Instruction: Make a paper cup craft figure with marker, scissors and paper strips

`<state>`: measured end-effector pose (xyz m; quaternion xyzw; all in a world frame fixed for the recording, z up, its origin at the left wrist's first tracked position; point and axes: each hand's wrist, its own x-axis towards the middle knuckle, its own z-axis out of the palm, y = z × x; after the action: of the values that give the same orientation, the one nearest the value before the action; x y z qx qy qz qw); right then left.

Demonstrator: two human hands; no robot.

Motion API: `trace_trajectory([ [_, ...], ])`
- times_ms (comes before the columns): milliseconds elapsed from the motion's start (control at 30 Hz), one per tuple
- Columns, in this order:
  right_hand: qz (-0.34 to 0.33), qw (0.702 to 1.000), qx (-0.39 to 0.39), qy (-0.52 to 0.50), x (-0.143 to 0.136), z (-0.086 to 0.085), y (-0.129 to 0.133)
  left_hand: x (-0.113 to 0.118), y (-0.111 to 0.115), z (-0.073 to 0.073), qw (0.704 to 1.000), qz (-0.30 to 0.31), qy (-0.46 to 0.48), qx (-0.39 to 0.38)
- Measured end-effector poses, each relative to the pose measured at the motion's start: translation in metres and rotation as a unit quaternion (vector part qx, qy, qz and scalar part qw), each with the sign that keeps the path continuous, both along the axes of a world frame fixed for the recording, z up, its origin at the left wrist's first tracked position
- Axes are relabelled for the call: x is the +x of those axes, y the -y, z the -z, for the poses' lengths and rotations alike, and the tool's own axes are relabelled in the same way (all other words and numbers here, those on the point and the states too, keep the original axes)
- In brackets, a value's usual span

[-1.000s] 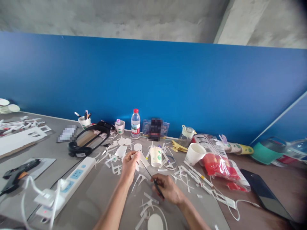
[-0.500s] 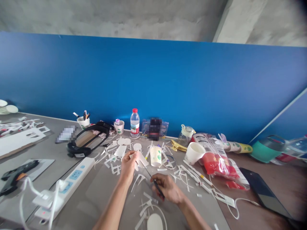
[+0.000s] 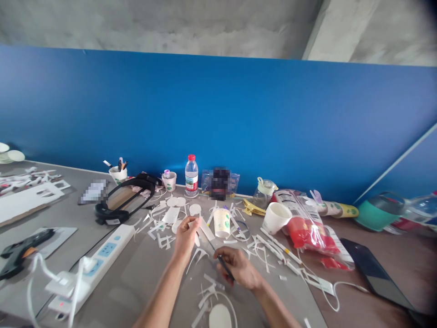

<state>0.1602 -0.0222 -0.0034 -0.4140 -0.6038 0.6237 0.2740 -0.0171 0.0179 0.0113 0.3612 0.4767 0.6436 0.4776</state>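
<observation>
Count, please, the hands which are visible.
2: the left hand, holding a white strip, left of the printed cup; the right hand, gripping a black-handled tool, below that cup in the picture. No others show.

Grey tabletop [image 3: 119, 291], butting onto a brown surface [image 3: 362, 307] at right. Grey, left side: white cut-out sheet [image 3: 25, 200], pale board [image 3: 64, 239], white power strip [image 3: 118, 242], black headset-like frame [image 3: 104, 212]. Back edge, left to right: pen cup [image 3: 118, 174], small printed cup [image 3: 169, 182], red-capped bottle [image 3: 191, 180], glass jar [image 3: 263, 195]. Middle: white scraps [image 3: 163, 239] all over, discs [image 3: 195, 209] among them, leaf-print cup [image 3: 221, 222] standing in the litter, white cup [image 3: 276, 221] to its right. Near edge: white oval [image 3: 220, 315]. Brown: dark flat device [image 3: 372, 269], teal container [image 3: 377, 214].
</observation>
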Motion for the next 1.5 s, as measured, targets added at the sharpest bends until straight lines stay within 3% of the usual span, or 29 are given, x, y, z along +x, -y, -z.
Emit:
trace_trajectory([
  [767,-0.008,1.0,0.008,-0.009,0.0003,-0.007,0.0013,0.0001,-0.0011,0.005,1.0,0.003,0.025,0.001],
  [1500,0.004,0.999,0.04,-0.015,0.0015,0.0016,-0.0018,0.0001,0.001,0.0053,0.998,0.003,0.06,0.01],
])
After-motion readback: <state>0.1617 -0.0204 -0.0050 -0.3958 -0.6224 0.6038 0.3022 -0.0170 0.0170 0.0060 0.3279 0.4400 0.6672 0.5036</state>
